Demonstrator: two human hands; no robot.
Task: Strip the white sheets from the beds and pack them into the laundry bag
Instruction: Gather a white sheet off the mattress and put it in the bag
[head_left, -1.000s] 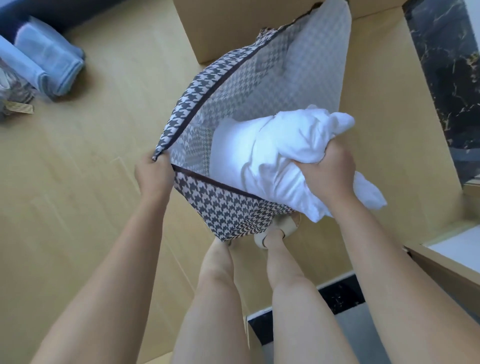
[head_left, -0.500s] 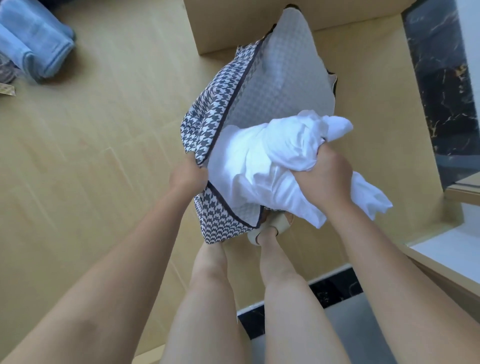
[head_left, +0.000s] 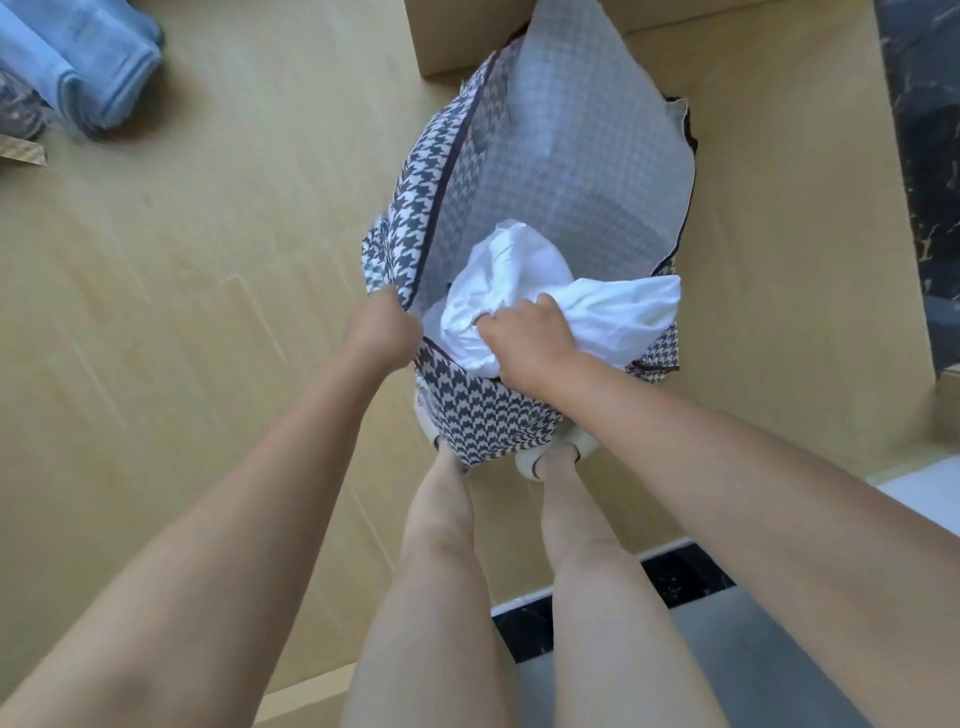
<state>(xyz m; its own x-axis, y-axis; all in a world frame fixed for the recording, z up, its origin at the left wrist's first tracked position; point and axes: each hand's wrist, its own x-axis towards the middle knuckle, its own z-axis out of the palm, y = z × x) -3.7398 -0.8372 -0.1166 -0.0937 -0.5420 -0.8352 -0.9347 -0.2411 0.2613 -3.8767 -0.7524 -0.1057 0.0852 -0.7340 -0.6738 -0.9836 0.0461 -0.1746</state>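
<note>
Left hand (head_left: 387, 332) grips the bag (head_left: 483, 415) at its left rim corner and holds the mouth open. Right hand (head_left: 524, 340) is clenched on the sheet (head_left: 519, 275) at centre frame, just over the near rim.

The sheet is a crumpled wad in the bag mouth, only partly in. The bulk sits against the lining and one loose flap drapes over the right rim. The wad's long axis runs left-right across the mouth, loose end pointing right.

The bag is in front of my feet, mouth up toward me, long axis running from centre frame to the top edge.

My read: this sheet is about half packed. The flap needs tucking in and the wad pushing down. The lining beyond looks bare, so there's room. No beds in view, so I can't tell what's left to strip.

Upper left: folded blue cloth (head_left: 104, 67) on the floor.
</note>
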